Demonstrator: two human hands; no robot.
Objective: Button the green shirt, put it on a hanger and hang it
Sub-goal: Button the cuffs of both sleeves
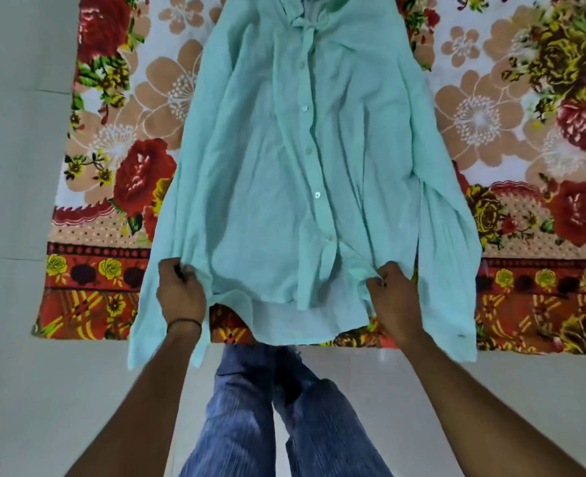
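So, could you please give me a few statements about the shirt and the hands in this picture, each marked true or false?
1. The left hand and the right hand both grip the shirt near its bottom hem. True.
2. The shirt lies on a plain white sheet. False: it lies on a flowered blanket.
3. A hanger lies beside the shirt. False: no hanger is in view.
4. A dark band sits on the left wrist. True.
5. Pale buttons run down the shirt's front. True.
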